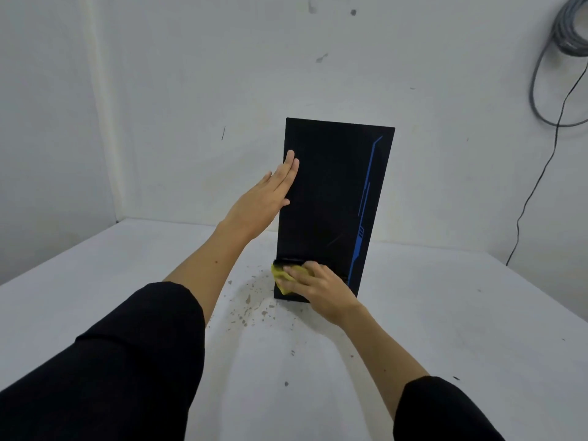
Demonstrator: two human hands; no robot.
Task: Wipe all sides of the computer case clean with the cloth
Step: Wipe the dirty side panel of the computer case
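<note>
A tall black computer case with a blue line down its right side stands upright on the white table, its front panel facing me. My left hand lies flat with straight fingers against the case's upper left edge. My right hand presses a yellow cloth against the bottom left of the front panel, fingers spread over the cloth. Most of the cloth is hidden under that hand.
Brown specks and stains dot the table in front of the case. White walls close in behind and to the left. A coil of grey cable hangs at the upper right, and a thin black wire runs down to the table's back edge.
</note>
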